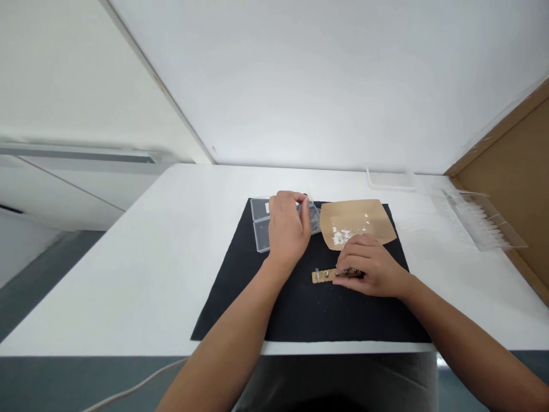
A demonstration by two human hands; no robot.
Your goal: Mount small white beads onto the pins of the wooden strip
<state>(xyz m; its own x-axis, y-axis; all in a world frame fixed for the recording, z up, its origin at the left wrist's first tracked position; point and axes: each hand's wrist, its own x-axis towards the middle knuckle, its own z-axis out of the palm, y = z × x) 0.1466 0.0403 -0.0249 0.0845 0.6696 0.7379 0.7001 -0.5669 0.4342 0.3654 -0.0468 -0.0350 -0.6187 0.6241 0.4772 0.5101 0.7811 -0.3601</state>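
Surface (pixel 128 274): white, under black mat (pixel 240 309);
Wall (pixel 321 86): white; brown board (pixel 514 131) at right;
Strip (pixel 319 277): over mat, grasped by right hand (pixel 369 266);
Left hand (pixel 288 223): near case (pixel 260 236); I can't tell its grip

A narrow tan strip (pixel 330 277) with scalloped edges is seen just below and right of the frame's centre, laid crosswise with its right part mostly covered; a small clear piece (pixel 317 274) is stood upright at its left end, and a small shiny metallic piece (pixel 326 274) is set just beside it. A clear plastic case (pixel 261 236) is seen opened out near the centre of the frame, its middle hidden from view.
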